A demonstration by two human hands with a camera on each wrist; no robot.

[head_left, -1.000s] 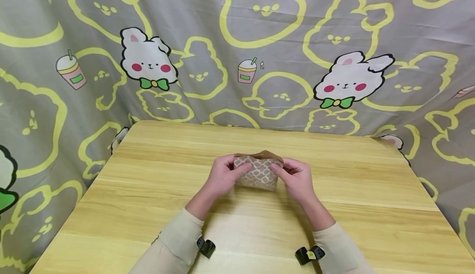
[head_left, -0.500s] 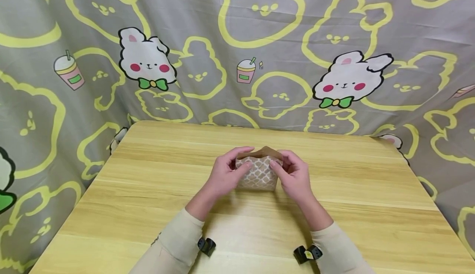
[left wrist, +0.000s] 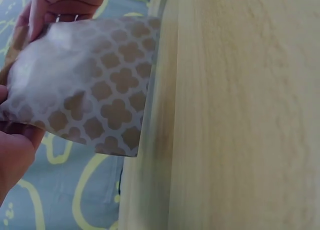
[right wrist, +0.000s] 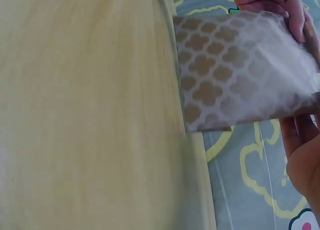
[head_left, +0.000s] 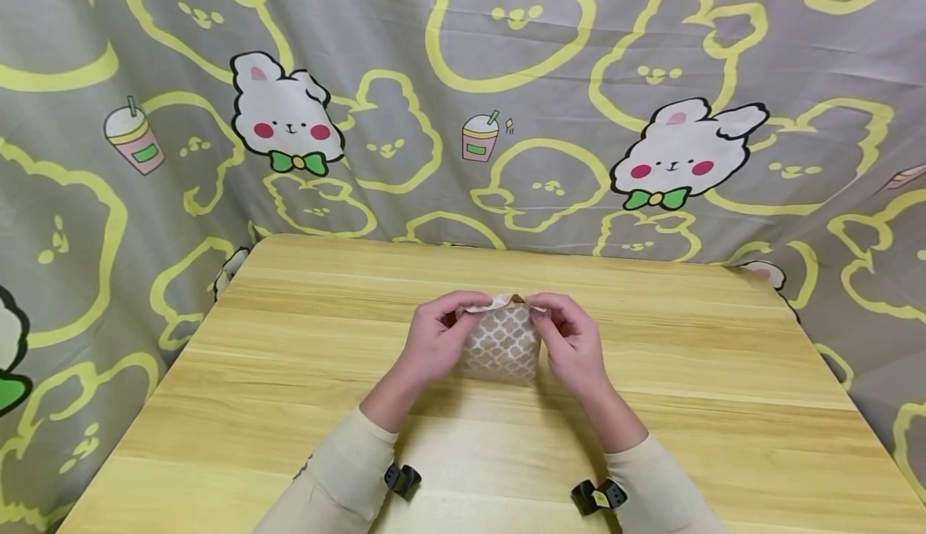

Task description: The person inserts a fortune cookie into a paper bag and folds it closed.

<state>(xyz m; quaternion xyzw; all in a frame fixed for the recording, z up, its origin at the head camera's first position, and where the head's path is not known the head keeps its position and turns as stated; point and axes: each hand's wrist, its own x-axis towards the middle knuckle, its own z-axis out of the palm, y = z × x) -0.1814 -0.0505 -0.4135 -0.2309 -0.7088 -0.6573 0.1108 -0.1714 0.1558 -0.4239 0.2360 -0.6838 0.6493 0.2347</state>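
Note:
Between both hands, over the middle of the table, is a small brown paper bag with a white lattice pattern. The left hand pinches its upper left corner, thumb on the near side. At the upper right corner the right hand pinches it the same way. The bag's top edge is bent over toward the person, and a bit of brown shows at the middle. In the left wrist view the paper bag looks rounded, with glare near the top. In the right wrist view the paper bag covers part of the fingers.
The light wood table extends around the hands on all sides. A grey curtain with yellow outlines and rabbit prints hangs behind its far edge and at the sides. Black wrist devices are strapped over the beige sleeves.
The bag's mouth gaped with a brown back flap standing up; now the top edge is bent over toward the person. Both hands keep their hold at the corners, and the thumbs have shifted up.

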